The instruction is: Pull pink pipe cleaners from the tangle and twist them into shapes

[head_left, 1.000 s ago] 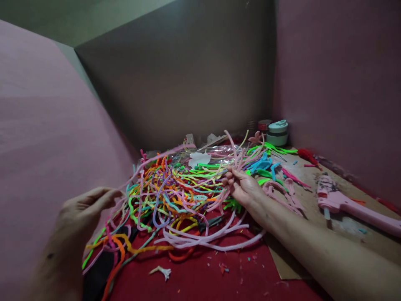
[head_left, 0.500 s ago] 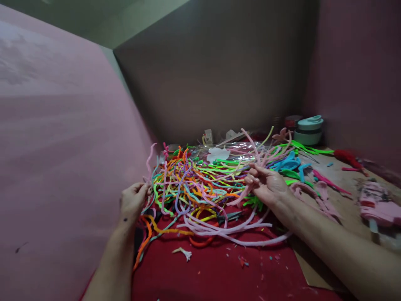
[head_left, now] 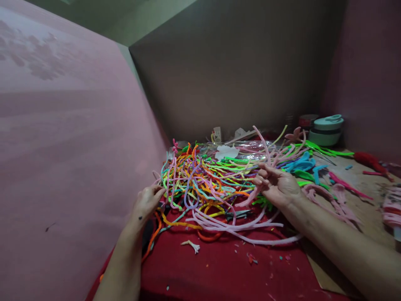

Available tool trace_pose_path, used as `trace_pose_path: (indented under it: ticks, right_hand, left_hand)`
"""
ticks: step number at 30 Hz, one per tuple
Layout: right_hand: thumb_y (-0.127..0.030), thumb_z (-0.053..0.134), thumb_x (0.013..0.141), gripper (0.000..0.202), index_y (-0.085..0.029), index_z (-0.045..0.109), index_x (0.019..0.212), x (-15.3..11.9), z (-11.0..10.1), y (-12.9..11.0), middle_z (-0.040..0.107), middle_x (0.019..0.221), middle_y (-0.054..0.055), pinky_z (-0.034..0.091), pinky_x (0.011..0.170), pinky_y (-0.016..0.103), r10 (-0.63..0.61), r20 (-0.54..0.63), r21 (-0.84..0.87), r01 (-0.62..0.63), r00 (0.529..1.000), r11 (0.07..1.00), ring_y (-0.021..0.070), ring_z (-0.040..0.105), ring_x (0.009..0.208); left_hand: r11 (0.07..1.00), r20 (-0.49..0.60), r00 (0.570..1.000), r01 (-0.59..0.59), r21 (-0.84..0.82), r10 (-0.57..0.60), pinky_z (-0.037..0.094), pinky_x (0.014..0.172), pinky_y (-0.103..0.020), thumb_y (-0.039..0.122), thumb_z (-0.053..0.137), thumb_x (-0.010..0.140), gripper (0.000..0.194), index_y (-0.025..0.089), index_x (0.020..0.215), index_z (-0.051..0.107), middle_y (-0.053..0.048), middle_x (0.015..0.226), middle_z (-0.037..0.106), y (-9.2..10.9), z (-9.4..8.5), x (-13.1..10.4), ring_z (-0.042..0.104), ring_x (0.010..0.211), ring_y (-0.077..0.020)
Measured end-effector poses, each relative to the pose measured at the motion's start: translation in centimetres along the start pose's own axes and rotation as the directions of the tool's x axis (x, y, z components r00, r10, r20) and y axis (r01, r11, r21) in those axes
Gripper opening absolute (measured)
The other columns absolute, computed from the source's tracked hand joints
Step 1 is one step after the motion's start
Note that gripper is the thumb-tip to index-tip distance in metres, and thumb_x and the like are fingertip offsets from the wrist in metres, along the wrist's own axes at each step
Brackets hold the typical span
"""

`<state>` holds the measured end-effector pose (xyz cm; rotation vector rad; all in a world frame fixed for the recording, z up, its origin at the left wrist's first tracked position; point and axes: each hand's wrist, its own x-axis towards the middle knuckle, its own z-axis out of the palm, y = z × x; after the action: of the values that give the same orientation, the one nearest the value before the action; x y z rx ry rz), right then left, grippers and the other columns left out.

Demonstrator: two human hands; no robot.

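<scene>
Head view: 1 left hand [head_left: 148, 201], thumb and fingers pinched together on a thin pink strand [head_left: 156, 174], at the left edge of 1 tangled heap of multicoloured pipe cleaners [head_left: 200, 179]; 1 right hand [head_left: 280, 187], fingers curled round a fuzzy pink piece [head_left: 247, 200], at the heap's right side. The heap lay on a red cloth [head_left: 225, 267], with scissors [head_left: 239, 214] at its near side, cardboard [head_left: 326, 271] to the right and 1 green lidded container [head_left: 326, 136] behind the cardboard.
</scene>
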<state>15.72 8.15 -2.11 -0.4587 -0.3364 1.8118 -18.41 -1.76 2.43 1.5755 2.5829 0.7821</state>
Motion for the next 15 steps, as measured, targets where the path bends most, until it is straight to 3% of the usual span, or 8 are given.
trace_pose_path:
  ticks: [4,7,9,11,15]
  right_hand:
    - [-0.013,0.042,0.076,0.018,-0.014,0.056,0.064,-0.3,0.1,0.0,0.037,0.040,-0.004,0.032,0.037,0.021,-0.001,0.011,0.000,0.001,1.000,1.000,0.0069,0.030,0.032]
    - [-0.023,0.039,0.078,0.031,-0.018,0.045,0.048,-0.7,0.4,-0.4,0.025,0.030,-0.006,0.025,0.034,0.022,-0.071,0.002,0.005,0.071,0.997,0.997,0.0073,0.021,0.027]
    - [-0.026,0.037,0.079,0.040,-0.019,0.033,0.040,-0.8,0.7,-0.7,0.021,0.027,-0.006,0.024,0.033,0.023,-0.115,-0.036,0.015,0.115,0.993,0.993,0.0075,0.018,0.025]
    - [-0.025,0.037,0.079,0.044,-0.020,0.024,0.037,-0.8,0.9,-0.7,0.020,0.025,-0.005,0.025,0.033,0.024,-0.123,-0.074,0.027,0.126,0.990,0.992,0.0077,0.018,0.024]
    - [-0.022,0.044,0.076,0.048,-0.020,0.021,0.034,-0.9,0.9,0.3,0.019,0.025,-0.006,0.028,0.034,0.024,-0.135,-0.063,0.005,0.135,0.989,0.991,0.0069,0.021,0.023]
  left_hand:
    - [0.985,-0.068,0.990,-0.117,0.123,0.126,0.039,0.067,-0.028,0.040,0.048,0.073,0.030,0.021,0.081,0.070,-0.006,0.082,0.070,3.4,-0.5,0.3,0.060,0.079,-0.0229]
    - [0.949,-0.013,0.953,-0.304,-0.085,0.304,0.042,0.069,-0.026,0.038,0.050,0.073,0.026,0.023,0.082,0.069,-0.002,0.080,0.070,8.8,0.6,0.7,0.061,0.075,-0.0182]
    - [0.846,0.037,0.868,-0.473,-0.247,0.496,0.043,0.070,-0.025,0.032,0.054,0.072,0.020,0.021,0.079,0.069,-0.002,0.079,0.069,13.3,2.1,0.9,0.060,0.074,-0.0165]
    - [0.751,0.060,0.790,-0.552,-0.363,0.610,0.042,0.068,-0.025,0.025,0.056,0.070,0.016,0.017,0.076,0.070,-0.004,0.076,0.069,17.8,4.2,1.2,0.059,0.072,-0.0154]
    - [0.671,0.223,0.671,-0.539,-0.508,0.708,0.038,0.058,-0.024,0.017,0.059,0.069,0.013,0.009,0.073,0.069,-0.001,0.060,0.061,24.3,9.7,1.7,0.054,0.062,-0.0125]
